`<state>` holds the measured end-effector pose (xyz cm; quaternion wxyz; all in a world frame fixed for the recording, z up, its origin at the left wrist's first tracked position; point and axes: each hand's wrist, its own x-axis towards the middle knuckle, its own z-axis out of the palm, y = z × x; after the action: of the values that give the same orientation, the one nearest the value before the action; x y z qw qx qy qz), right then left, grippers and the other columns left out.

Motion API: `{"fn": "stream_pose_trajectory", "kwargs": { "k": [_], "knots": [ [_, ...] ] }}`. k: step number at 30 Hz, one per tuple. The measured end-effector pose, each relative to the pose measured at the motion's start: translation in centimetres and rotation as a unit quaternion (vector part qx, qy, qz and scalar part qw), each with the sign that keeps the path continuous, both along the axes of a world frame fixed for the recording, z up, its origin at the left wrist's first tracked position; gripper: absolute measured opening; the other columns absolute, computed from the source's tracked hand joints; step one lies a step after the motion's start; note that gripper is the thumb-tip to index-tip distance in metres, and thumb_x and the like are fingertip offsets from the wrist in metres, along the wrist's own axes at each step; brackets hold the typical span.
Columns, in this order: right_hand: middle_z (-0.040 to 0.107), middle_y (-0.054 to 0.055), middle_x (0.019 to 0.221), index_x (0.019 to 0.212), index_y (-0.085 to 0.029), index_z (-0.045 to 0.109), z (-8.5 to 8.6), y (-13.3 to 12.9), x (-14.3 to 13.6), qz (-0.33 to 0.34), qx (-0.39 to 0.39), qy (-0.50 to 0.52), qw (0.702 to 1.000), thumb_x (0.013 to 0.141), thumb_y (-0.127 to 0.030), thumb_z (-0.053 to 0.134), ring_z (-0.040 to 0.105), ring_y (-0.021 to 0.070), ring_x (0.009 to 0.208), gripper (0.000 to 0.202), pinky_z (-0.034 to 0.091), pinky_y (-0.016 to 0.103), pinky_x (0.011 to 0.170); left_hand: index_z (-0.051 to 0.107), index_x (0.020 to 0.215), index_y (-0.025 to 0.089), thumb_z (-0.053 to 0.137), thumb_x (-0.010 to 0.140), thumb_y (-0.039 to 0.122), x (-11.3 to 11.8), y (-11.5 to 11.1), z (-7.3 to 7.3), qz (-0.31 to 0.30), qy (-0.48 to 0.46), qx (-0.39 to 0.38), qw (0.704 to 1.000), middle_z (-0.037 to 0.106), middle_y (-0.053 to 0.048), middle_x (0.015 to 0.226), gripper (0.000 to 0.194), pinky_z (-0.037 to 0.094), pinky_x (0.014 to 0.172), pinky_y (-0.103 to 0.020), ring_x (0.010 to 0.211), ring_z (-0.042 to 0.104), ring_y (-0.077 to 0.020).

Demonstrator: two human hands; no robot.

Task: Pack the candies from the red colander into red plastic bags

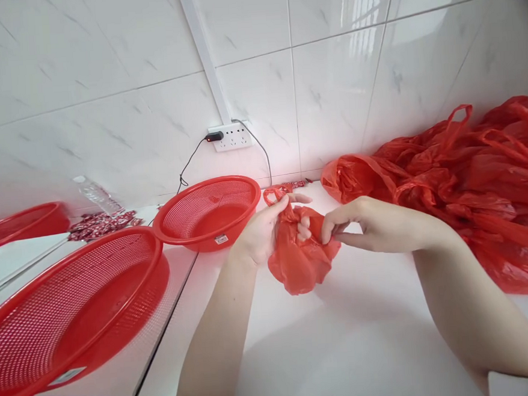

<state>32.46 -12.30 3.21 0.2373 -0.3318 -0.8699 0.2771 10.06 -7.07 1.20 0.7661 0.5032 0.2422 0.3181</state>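
Observation:
A crumpled red plastic bag [301, 262] hangs between my two hands above the white table. My left hand [268, 225] is closed on its gathered upper part, with some fingertips showing through the folds. On the other side, my right hand [360, 224] pinches the bag's right edge between thumb and fingers. A thin loop of the bag sticks up beside my left thumb. What the bag holds, if anything, cannot be made out.
Red mesh baskets, one large [103, 300] and one smaller [216, 225], stand at the left. A heap of red bags [484, 188] fills the right. Behind are patterned packets [101, 226], a clear bottle [97, 196] and a power strip [232, 137] with cables.

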Motion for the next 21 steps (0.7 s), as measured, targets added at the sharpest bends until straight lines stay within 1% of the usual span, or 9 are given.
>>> {"fn": "stream_pose_trajectory", "kwargs": {
  "k": [3,5,7,8,10,12,14,18,21],
  "knots": [
    [0.069,0.002,0.097,0.098,-0.024,0.067,-0.4,0.6,-0.1,-0.043,0.017,0.071,0.996,0.083,-0.017,0.056,0.066,0.0183,0.086,0.019,0.053,0.033,0.079,0.063,0.111,0.019,0.038,0.097,0.047,0.5,-0.8,-0.2,0.047,0.102,0.159,0.981,0.057,0.001,0.061,0.040,0.047,0.057,-0.024,0.050,0.055,-0.0103],
    [0.063,0.004,0.116,0.117,-0.027,0.059,-1.0,1.2,-0.4,-0.061,0.024,0.134,0.989,0.082,-0.022,0.060,0.063,0.0209,0.101,0.035,0.051,0.038,0.089,0.065,0.104,0.019,0.037,0.097,0.049,1.0,-1.4,-0.5,0.081,0.179,0.271,0.942,0.056,0.001,0.061,0.042,0.046,0.056,-0.025,0.049,0.053,-0.0107],
    [0.056,0.006,0.127,0.136,-0.031,0.045,-1.9,1.9,-1.0,-0.050,0.006,0.139,0.989,0.080,-0.025,0.064,0.060,0.0220,0.107,0.060,0.051,0.040,0.090,0.066,0.096,0.018,0.037,0.097,0.045,1.4,-1.6,-0.9,0.115,0.215,0.393,0.887,0.061,-0.002,0.072,0.039,0.048,0.061,-0.027,0.060,0.057,-0.0132],
    [0.057,0.006,0.126,0.142,-0.033,0.038,-2.4,2.2,-1.3,-0.049,-0.008,0.125,0.991,0.079,-0.026,0.065,0.061,0.0215,0.103,0.068,0.052,0.039,0.087,0.066,0.094,0.018,0.038,0.098,0.041,1.4,-1.5,-1.1,0.137,0.217,0.455,0.853,0.064,-0.004,0.080,0.036,0.049,0.067,-0.028,0.069,0.060,-0.0148],
    [0.062,0.005,0.108,0.146,-0.032,0.032,-3.2,2.9,-1.8,-0.065,-0.036,0.091,0.993,0.080,-0.025,0.064,0.062,0.0187,0.087,0.074,0.052,0.035,0.074,0.065,0.093,0.019,0.040,0.097,0.035,1.4,-1.1,-1.4,0.186,0.203,0.555,0.785,0.064,-0.007,0.093,0.030,0.049,0.078,-0.031,0.085,0.060,-0.0176],
    [0.062,0.000,0.087,0.147,-0.030,0.032,-3.6,3.4,-2.0,-0.078,-0.067,0.063,0.993,0.080,-0.025,0.065,0.058,0.0161,0.072,0.075,0.049,0.031,0.064,0.064,0.093,0.019,0.040,0.097,0.033,1.3,-0.5,-1.7,0.226,0.184,0.598,0.747,0.064,-0.008,0.099,0.028,0.048,0.084,-0.033,0.092,0.059,-0.0187],
    [0.060,-0.001,0.082,0.144,-0.028,0.036,-3.6,3.7,-2.0,-0.062,-0.099,0.054,0.992,0.077,-0.029,0.070,0.056,0.0157,0.071,0.075,0.047,0.030,0.061,0.064,0.090,0.019,0.039,0.098,0.033,1.1,0.1,-1.9,0.228,0.163,0.588,0.759,0.064,-0.008,0.099,0.030,0.048,0.086,-0.033,0.093,0.060,-0.0184],
    [0.061,0.005,0.107,0.135,-0.026,0.048,-3.3,3.9,-1.5,0.000,-0.125,0.134,0.983,0.081,-0.040,0.067,0.058,0.0185,0.094,0.059,0.050,0.034,0.079,0.063,0.077,0.018,0.038,0.099,0.035,1.3,0.3,-2.0,0.144,0.089,0.503,0.847,0.065,-0.008,0.093,0.038,0.048,0.088,-0.035,0.092,0.061,-0.0187],
    [0.062,0.006,0.103,0.125,-0.022,0.056,-3.3,4.1,-1.1,0.030,-0.148,0.188,0.970,0.088,-0.041,0.060,0.058,0.0177,0.091,0.042,0.050,0.035,0.079,0.059,0.071,0.017,0.039,0.098,0.037,1.5,0.1,-1.8,0.098,0.052,0.444,0.889,0.065,-0.008,0.097,0.039,0.046,0.092,-0.036,0.098,0.060,-0.0198]
  ]
}}
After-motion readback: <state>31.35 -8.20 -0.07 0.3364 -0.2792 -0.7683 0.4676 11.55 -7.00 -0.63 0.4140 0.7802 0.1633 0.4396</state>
